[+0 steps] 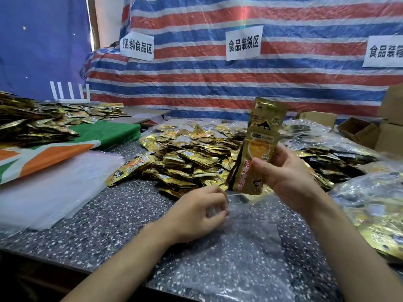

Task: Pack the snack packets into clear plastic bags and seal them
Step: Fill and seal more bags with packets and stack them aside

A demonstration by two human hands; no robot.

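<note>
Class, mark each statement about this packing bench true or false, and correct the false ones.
1. The right hand grips gold snack packets upright. True.
2. The left hand holds scissors. False: it pinches the edge of the clear plastic bag.
3. The gripped snack packets are already inside the bag. False: they are held outside it, above the speckled counter.
4. A pile of loose packets lies on the counter beyond the hands. True.
</note>
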